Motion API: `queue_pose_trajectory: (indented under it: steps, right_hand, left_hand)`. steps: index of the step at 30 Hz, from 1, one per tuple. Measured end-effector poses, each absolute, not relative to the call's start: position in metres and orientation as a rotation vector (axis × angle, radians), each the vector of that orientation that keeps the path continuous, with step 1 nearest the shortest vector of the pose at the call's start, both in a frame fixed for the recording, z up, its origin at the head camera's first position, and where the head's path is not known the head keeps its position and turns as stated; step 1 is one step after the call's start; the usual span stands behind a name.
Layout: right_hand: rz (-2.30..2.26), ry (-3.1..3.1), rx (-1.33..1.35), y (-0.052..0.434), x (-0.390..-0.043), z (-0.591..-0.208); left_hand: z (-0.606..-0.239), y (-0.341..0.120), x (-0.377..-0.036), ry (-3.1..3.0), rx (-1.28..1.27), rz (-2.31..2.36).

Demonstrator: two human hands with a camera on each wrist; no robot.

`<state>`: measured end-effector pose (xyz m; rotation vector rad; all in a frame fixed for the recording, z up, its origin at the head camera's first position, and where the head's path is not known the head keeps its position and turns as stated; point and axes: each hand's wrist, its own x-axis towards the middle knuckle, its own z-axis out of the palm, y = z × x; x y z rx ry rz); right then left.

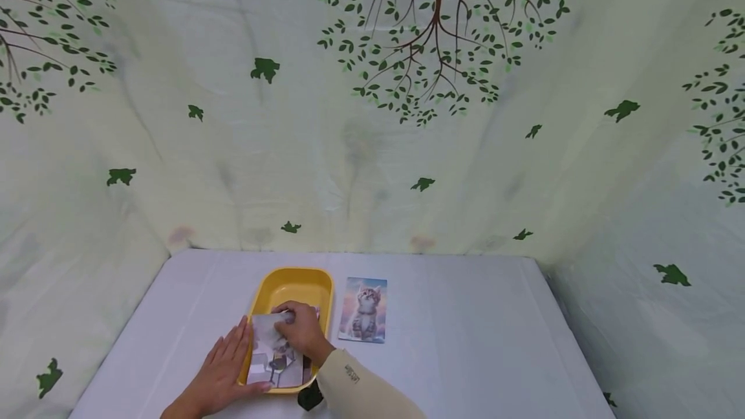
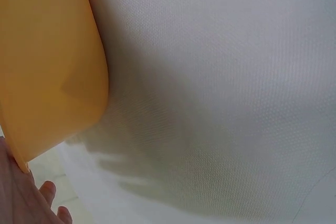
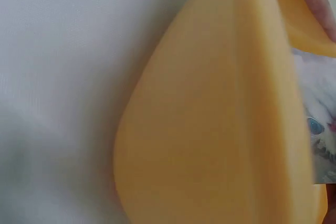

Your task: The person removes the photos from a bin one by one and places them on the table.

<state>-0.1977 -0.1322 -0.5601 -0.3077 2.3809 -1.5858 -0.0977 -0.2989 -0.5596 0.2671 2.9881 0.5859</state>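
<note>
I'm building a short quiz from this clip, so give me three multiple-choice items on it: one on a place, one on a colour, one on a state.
1. Where does the kitten card lie?
A. inside the tray
B. on the table right of the tray
C. under the left hand

2. What colour is the tray?
A. yellow
B. blue
C. red

3. What is the right hand doing?
A. hanging idle off the table
B. pressing the kitten card
C. resting on the cards in the tray

Key: 1 B, it lies flat on the white table beside the tray; 2 A, all views show yellow; 3 C, its fingers lie on the picture cards, while the left hand rests at the tray's left edge.
</note>
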Motion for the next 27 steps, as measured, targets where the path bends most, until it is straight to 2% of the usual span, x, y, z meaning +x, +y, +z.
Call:
queue_pose_trajectory:
  steps: [5, 14, 20, 27]
  right_hand:
    - [-1.585, 2.391, -0.317, -0.125, -0.199, -0.553]
    - [-1.762, 2.394, -0.541, -0.108, -0.213, -0.539]
    - [-1.867, 2.393, -0.507, -0.089, -0.224, -0.526]
    - [-1.976, 2.374, -0.439, -0.066, -0.234, -0.520]
  left_hand:
    - [-0.561, -0.299, -0.096, 3.003, 0.279, 0.599]
    - [-0.562, -0.299, -0.096, 2.998, 0.280, 0.628]
    - [-0.563, -0.299, -0.095, 3.085, 0.337, 0.559]
    - [-0.563, -0.300, -0.097, 2.965, 0.249, 0.657]
